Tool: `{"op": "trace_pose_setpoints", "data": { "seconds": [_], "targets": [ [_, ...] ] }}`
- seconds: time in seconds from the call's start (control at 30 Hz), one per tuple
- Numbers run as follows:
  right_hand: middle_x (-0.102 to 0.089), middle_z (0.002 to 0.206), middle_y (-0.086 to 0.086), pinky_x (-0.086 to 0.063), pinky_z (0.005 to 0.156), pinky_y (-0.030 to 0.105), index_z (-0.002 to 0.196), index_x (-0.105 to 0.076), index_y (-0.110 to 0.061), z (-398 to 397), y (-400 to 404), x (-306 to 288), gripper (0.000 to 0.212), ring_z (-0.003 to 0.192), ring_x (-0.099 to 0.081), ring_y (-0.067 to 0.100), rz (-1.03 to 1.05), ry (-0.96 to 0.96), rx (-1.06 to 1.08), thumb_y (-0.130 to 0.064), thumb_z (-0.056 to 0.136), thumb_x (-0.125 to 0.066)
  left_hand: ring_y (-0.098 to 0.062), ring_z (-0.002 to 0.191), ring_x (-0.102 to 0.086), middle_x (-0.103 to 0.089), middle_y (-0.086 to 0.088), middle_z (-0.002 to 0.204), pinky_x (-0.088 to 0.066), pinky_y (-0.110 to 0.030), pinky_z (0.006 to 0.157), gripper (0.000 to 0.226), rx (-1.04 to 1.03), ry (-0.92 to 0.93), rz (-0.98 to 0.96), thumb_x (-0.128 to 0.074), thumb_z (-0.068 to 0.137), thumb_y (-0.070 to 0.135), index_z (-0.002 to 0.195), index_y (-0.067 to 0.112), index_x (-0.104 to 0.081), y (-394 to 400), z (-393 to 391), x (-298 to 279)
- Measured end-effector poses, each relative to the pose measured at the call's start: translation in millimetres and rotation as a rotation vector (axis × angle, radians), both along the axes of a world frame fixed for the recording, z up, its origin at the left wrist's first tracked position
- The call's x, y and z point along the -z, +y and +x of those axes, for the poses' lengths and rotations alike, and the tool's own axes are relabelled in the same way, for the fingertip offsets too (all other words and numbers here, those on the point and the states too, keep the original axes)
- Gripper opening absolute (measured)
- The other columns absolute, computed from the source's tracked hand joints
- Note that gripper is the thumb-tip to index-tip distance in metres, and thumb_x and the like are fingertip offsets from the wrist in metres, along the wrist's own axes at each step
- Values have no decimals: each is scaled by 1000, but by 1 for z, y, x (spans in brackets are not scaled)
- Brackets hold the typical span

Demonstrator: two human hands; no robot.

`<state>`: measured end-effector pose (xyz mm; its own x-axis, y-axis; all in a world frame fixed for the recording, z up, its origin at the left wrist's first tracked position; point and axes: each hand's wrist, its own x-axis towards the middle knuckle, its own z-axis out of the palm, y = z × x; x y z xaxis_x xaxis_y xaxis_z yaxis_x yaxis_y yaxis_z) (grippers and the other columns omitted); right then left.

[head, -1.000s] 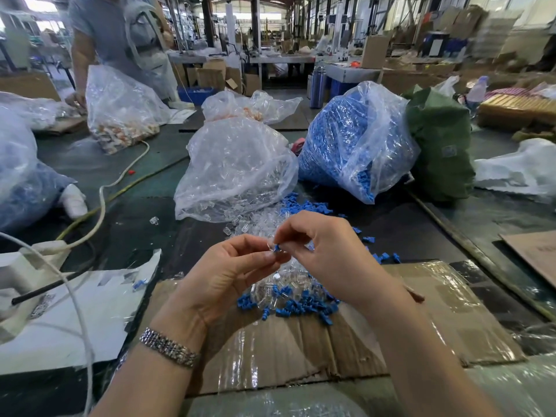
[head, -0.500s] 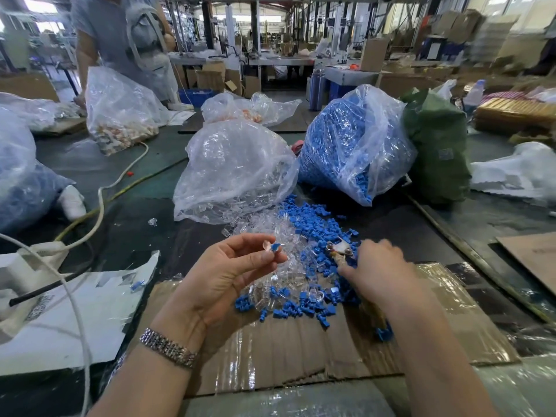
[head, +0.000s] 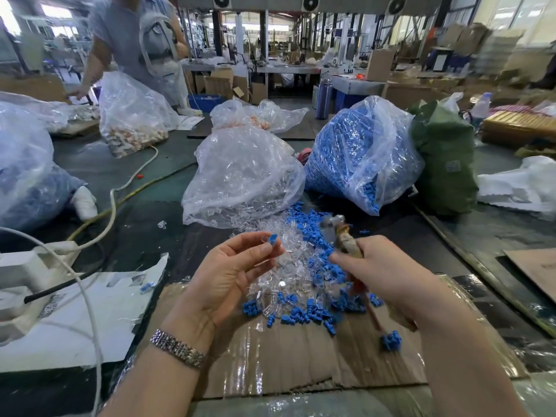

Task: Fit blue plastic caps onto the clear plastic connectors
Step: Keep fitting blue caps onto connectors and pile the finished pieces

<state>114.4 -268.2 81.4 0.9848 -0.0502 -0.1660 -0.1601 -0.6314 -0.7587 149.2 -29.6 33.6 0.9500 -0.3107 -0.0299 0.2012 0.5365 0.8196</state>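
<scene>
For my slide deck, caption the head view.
Left hand pinches a capped connector; right hand grips a small hammer.

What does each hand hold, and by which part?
Left hand pinches a capped connector at its clear end. Right hand grips a small hammer by its handle.

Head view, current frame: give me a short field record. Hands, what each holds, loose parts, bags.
left hand: pinches a clear connector with blue cap at the fingertips, raised above the pile
right hand: grips a small hammer-like tool, head up, blurred
loose parts: mixed clear connectors and blue caps, heaped on table and cardboard sheet
bags: clear connectors bag; blue caps bag to its right
</scene>
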Motion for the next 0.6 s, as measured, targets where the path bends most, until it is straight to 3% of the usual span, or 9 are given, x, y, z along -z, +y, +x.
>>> {"op": "trace_pose_setpoints", "data": {
  "seconds": [0.1,0.2,0.27,0.37,0.47,0.6],
  "targets": [
    [-61,77,10,-57,66,33,98,-61,11,-9,20,-7,33,71,-67,22,257,172,-236,-21,101,-60,-27,107,-73,-75,-16,112,-58,-27,81,36,-41,-36,27,-90,66,11,101,10,-80,1,1,-1],
    [-64,85,10,-60,75,38,110,-60,13,-15,37,-7,35,80,-69,21,270,196,-301,-22,103,-58,-22,103,-73,-76,-13,110,-58,-27,82,50,-65,-75,51,-100,56,21,101,11,-80,1,1,-1],
    [-64,87,13,-58,87,50,112,-57,15,-18,43,-6,40,87,-69,30,286,183,-303,-23,102,-58,-23,101,-73,-76,-14,108,-59,-30,86,53,-84,-90,58,-100,54,22,102,10,-79,0,1,0],
    [-67,89,21,-49,95,65,110,-56,16,-20,48,-7,42,104,-66,49,273,177,-285,-24,102,-58,-22,99,-72,-77,-12,106,-59,-28,85,39,-109,-111,80,-93,64,15,100,10,-80,0,0,0],
    [-73,95,23,-48,96,66,107,-61,13,-19,51,-5,39,102,-68,47,248,178,-261,-25,102,-58,-17,94,-73,-78,-9,101,-58,-24,77,37,-136,-140,134,-90,59,18,95,14,-81,-2,-3,-2],
    [-75,100,22,-49,97,62,103,-64,8,-18,51,-3,37,105,-66,47,218,180,-260,-29,102,-57,-16,91,-72,-77,-9,99,-55,-28,81,38,-164,-137,156,-89,55,21,92,14,-81,-4,-6,-5]
  ]
}}
